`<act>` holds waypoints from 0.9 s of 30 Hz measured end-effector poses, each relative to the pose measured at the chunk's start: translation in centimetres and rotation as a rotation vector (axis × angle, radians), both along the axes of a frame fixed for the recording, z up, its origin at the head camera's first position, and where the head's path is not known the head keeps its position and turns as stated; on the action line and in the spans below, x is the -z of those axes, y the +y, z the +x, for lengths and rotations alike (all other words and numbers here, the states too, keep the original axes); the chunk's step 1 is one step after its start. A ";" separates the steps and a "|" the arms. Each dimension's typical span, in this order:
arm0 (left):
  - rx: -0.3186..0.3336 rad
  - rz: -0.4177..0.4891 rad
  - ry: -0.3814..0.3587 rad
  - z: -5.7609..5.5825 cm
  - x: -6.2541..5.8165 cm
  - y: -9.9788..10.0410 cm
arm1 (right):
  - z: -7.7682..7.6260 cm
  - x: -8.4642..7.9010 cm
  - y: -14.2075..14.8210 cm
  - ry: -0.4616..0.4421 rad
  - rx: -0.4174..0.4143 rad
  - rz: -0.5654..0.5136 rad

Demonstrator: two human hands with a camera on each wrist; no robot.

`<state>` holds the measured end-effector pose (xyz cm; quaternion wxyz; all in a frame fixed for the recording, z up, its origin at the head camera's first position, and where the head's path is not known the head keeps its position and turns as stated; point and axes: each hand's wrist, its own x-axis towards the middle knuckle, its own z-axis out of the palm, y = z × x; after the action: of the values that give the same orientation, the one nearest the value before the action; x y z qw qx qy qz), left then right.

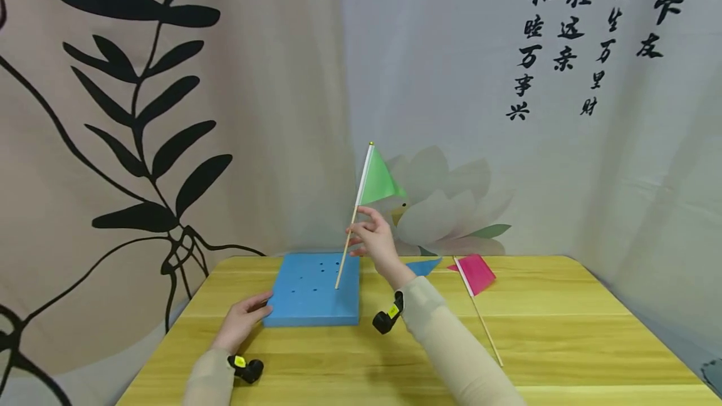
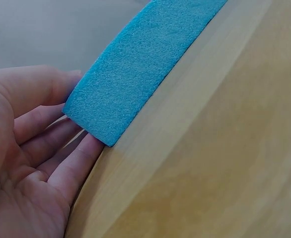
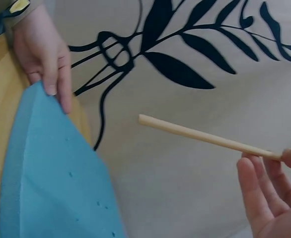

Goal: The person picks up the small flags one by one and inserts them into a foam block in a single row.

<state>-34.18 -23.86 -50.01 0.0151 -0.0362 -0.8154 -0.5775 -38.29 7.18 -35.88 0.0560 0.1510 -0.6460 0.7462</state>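
A green flag [image 1: 379,179] on a thin wooden stick [image 3: 200,136] is pinched between thumb and fingers of my right hand [image 1: 375,238]. The stick leans slightly, its lower end over the blue foam board [image 1: 316,312] in the head view. In the right wrist view that bare end stands apart from the board's surface. Several small dark holes dot the board's top. My left hand [image 1: 241,321] grips the board at its near left corner. In the left wrist view, the thumb [image 2: 41,89] lies at the upper edge and the other fingers along the side.
A pink flag [image 1: 477,274] on its stick lies on the wooden table [image 1: 564,343], right of my right arm. Partly hidden behind my right wrist is a blue flag [image 1: 424,266]. A printed curtain [image 1: 282,111] hangs behind the table.
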 end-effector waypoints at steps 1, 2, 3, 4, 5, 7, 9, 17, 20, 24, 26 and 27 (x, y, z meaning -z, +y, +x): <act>0.001 -0.004 0.002 0.0 0.0 0.0 | -0.2 0.1 -0.3 0.002 0.001 0.000; 0.001 -0.006 0.003 0.0 -0.1 0.0 | -0.3 0.2 -0.6 0.003 -0.001 -0.002; 0.001 -0.007 0.003 0.0 -0.1 0.0 | -0.5 0.3 -0.9 0.005 0.000 0.000; 0.000 -0.004 0.003 0.1 -0.1 0.1 | -0.6 0.4 -1.2 0.007 -0.002 -0.002; 0.001 -0.003 0.004 0.1 -0.1 0.1 | -0.8 0.4 -1.5 0.011 -0.004 -0.001; 0.003 0.000 0.007 0.2 -0.2 0.1 | -1.0 0.5 -2.1 0.017 -0.008 -0.004; 0.003 0.004 0.013 0.2 -0.2 0.2 | -1.3 0.6 -2.6 0.025 -0.019 -0.012; 0.001 0.013 0.014 0.2 -0.1 0.0 | -2.1 1.3 -4.8 0.032 -0.009 -0.008; -0.002 0.022 0.011 0.1 0.0 0.0 | -2.1 1.4 -5.6 0.025 0.015 -0.009; -0.005 0.034 0.029 0.1 0.2 0.0 | -2.3 1.8 -6.3 0.030 0.036 0.001; -0.011 0.036 0.041 0.0 0.3 0.0 | -2.3 2.0 -6.6 0.038 0.043 0.014; -0.012 0.034 0.046 0.0 0.3 0.0 | -2.4 2.1 -6.7 0.045 0.045 0.022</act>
<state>-34.15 -23.84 -50.30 0.0380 -0.0444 -0.8050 -0.5903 -40.67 0.44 -37.97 0.0856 0.1537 -0.6560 0.7340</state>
